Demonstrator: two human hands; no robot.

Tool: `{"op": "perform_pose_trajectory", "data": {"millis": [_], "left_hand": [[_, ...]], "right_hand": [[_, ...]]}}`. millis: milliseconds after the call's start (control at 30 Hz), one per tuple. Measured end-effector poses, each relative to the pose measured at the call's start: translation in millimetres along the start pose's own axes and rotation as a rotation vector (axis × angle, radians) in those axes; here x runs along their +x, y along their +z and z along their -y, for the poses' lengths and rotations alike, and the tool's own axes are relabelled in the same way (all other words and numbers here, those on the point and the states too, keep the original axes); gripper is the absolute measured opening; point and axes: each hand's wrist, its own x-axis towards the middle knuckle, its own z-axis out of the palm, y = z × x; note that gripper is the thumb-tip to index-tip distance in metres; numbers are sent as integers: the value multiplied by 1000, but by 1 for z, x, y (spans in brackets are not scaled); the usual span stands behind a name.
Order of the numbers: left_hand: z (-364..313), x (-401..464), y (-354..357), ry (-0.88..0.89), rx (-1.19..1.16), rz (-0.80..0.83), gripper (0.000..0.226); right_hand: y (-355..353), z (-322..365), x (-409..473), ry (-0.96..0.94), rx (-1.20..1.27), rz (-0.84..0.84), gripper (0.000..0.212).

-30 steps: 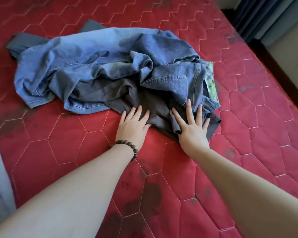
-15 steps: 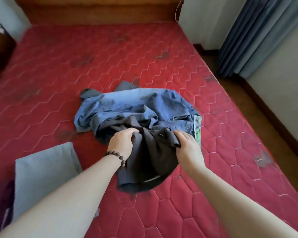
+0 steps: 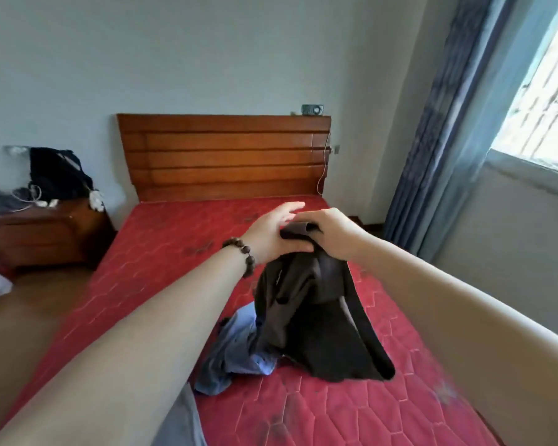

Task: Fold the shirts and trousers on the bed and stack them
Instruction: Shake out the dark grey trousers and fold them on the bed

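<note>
A dark garment [image 3: 316, 320] is held up over the red bed [image 3: 161, 252], apparently so it can hang free and be sorted before folding. Its top edge is gripped by the right hand [image 3: 332, 233]; the left hand [image 3: 273, 236] pinches it with the thumb, fingers extended. Whether it is a shirt or trousers cannot be told. Blue denim [image 3: 236, 355] is partly hidden behind it.
</note>
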Motion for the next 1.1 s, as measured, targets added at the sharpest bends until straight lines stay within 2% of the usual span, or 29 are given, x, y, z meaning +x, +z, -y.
{"op": "perform_pose_trajectory", "data": {"millis": [33,100,133,167,233,333,400,467,567,633,700,833,933,1000,1100], "left_hand": [[-19,2,-7,39,36,-1,59],[-52,2,-21,59,106,-71,15],[-64,3,-28,57,93,-128,12],[-75,4,-35,48,76,-175,21],[-95,5,-47,45,55,-229,22],[-121,2,-63,88,70,-283,29],[-135,1,-77,121,74,-328,33],[-148,2,-92,127,91,-381,37],[-163,1,-114,114,138,-482,38],[-167,-3,-129,150,159,-570,37],[-169,-8,-144,175,154,-626,26],[-161,-17,-165,143,164,-670,12],[-150,-25,-177,135,189,-703,7],[-143,-28,-184,98,171,-681,4],[-137,-27,-183,8,-127,-583,6]], "right_hand": [[-16,12,-1,-20,14,-48,36],[-47,29,-5,-38,64,-150,23],[-60,34,-7,-35,90,-213,17],[-71,37,-11,-23,115,-282,17],[-86,37,-23,43,181,-340,35],[-92,25,-49,121,216,-206,70],[-90,15,-65,157,226,-118,79],[-86,8,-76,183,200,-39,72],[-83,0,-85,236,34,52,47],[-86,-6,-87,288,-49,66,34],[-95,-8,-87,321,-86,31,25],[-125,-3,-78,332,-60,-64,15],[-151,3,-68,344,142,-151,14],[-164,10,-61,327,190,-201,17],[-178,24,-48,288,163,-214,20]]}}
